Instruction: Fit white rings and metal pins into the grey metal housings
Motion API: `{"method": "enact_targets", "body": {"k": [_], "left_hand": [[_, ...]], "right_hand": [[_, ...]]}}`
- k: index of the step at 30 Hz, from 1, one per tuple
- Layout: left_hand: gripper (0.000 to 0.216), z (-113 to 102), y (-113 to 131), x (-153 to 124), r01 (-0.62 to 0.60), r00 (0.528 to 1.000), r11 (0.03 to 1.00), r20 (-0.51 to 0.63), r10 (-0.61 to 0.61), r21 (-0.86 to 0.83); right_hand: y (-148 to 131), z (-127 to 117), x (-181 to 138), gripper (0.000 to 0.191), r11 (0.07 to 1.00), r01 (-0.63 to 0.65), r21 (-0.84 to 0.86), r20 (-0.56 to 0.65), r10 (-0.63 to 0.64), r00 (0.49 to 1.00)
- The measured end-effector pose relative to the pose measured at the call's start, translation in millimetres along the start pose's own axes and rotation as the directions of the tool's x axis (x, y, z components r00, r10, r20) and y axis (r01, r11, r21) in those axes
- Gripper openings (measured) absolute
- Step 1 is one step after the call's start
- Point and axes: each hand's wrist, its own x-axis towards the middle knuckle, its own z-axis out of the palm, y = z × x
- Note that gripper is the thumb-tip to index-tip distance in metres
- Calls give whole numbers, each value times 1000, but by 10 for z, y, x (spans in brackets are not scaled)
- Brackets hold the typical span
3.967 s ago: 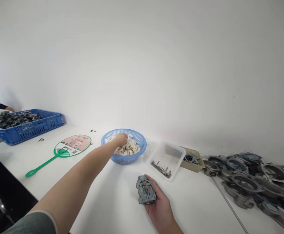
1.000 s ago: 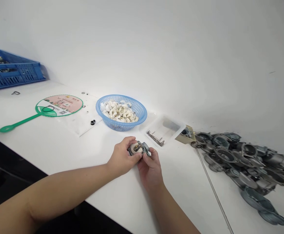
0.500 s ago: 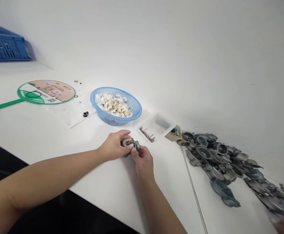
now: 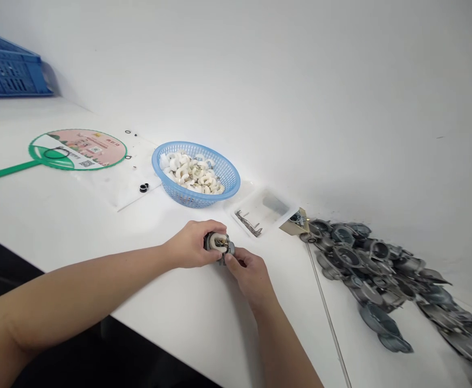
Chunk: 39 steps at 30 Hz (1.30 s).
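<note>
A small metal carburetor body (image 4: 231,249) is held over the white table between both hands. A white C-shaped float (image 4: 218,241) sits on its upturned side, with brass parts showing in the middle. My left hand (image 4: 191,245) wraps the body from the left, thumb in front and fingers behind. On the right, my right hand (image 4: 252,272) grips the lower right end with thumb and curled fingers. The fingers hide part of the body. Just behind the hands stands a blue basket (image 4: 187,200) heaped with similar white floats (image 4: 193,173).
A clear plastic tray (image 4: 276,203) holds thin metal pins (image 4: 248,224), beside a small cardboard box (image 4: 290,226). A pile of grey metal carburetor parts (image 4: 365,264) spreads right. Leftward lie a green-rimmed hand fan (image 4: 98,145), black rings (image 4: 144,187) and a blue crate (image 4: 13,73).
The carburetor has turned in my hands, so the white float shows more. My right hand has shifted slightly right and down along its end. The view has moved a little.
</note>
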Motion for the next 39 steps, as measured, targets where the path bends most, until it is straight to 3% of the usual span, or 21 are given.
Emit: {"method": "enact_targets", "body": {"k": [4,9,15,23,39], "left_hand": [[42,26,7,-10,-2,1000,999,-18,2,-36],[39,39,-1,-2,1,999,998,-41,-4,-62],[41,29,2,4,14,1000,997,-21,-15,-74],[50,74,-107,38,51,997,985,-49,-60,-163],[64,86,-102,40,123,991,951,-18,-133,-283]], "right_hand": [[61,2,45,34,996,-17,85,0,17,1000],[90,94,62,37,978,49,202,-183,-11,983],[70,160,57,41,948,84,307,-250,-5,968],[107,145,158,36,939,91,331,-133,-49,990],[59,187,180,31,923,137,358,-186,-73,980]]}}
